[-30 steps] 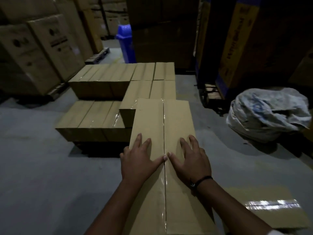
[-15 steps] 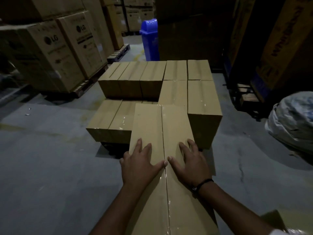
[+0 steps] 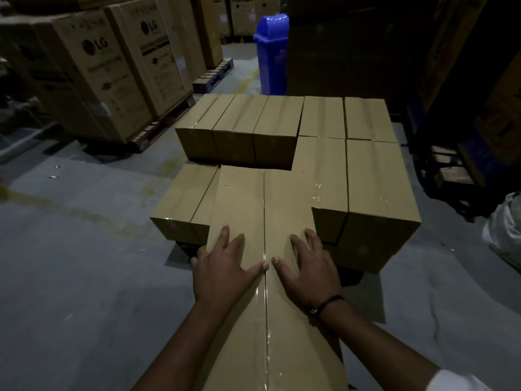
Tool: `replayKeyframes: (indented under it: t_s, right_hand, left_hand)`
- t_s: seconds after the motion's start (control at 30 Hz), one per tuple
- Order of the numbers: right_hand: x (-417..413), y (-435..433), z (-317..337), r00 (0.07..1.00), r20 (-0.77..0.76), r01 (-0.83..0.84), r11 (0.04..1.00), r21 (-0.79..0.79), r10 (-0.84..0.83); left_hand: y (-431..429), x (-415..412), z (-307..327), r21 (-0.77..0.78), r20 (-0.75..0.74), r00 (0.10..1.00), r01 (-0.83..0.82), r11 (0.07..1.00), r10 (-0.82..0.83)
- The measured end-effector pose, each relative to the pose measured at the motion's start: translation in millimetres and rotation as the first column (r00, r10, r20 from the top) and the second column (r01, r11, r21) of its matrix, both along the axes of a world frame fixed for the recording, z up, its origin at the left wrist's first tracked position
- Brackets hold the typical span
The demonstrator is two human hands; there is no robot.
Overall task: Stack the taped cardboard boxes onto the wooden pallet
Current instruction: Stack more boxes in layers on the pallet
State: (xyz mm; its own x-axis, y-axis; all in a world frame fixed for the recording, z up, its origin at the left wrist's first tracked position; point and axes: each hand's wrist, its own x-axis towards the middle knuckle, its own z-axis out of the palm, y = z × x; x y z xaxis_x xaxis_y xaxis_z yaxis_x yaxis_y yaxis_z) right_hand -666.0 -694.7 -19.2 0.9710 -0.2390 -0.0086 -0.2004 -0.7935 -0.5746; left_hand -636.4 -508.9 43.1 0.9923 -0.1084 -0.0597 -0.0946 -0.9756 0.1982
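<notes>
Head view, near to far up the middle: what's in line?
taped box, with the left hand and right hand flat on its top → stacked boxes → blue bin

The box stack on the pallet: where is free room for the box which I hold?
Free: the lower front-left boxes, bordered by the raised back row behind and the raised right boxes beside; the held box hangs over part of them. Crowded: back and right sides, already one layer higher.
</notes>
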Motion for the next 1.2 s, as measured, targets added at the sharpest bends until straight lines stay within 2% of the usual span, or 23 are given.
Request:
replayKeyframes:
  t_s: [0.2, 0.4, 0.5, 0.73, 0.87, 1.2]
  right_hand:
    - [120.9, -9.2, -7.3, 0.999, -0.020, -0.047, 0.999, 0.014, 0.048]
    - [224.2, -33.3, -0.6, 0.995, -0.023, -0.092, 0.996, 0.003, 0.092]
    - [264.6, -42.2, -1.7, 0.996, -0.017, -0.087, 0.996, -0.003, 0.087]
    - [354.0, -50.7, -22.5, 0.999, -0.030, -0.020, 0.999, -0.025, 0.020]
    - [404.1, -44.7, -36.4, 0.997, -0.069, 0.030, 0.999, -0.042, -0.033]
    - [498.0, -28.3, -63.7, 0.973, -0.158, 0.155, 0.985, -0.080, -0.166]
  left_hand:
    - [-13.4, 113.1, 6.6, 0.027, -0.042, 0.996, -0.076, 0.997, 0.078]
    - [-36.3, 216.0, 11.2, 0.030, -0.024, 0.996, -0.087, 0.996, 0.088]
    - [-42.7, 258.8, 4.9, -0.021, -0.023, 0.996, -0.090, 0.996, 0.089]
    - [-51.6, 362.4, -16.4, -0.007, -0.082, 0.997, -0.002, 1.000, 0.002]
    - [-42.5, 421.9, -38.3, -0.058, -0.130, 0.989, 0.059, 0.997, -0.066]
    - [-19.7, 548.2, -91.9, -0.085, -0.263, 0.918, 0.284, 0.955, -0.297]
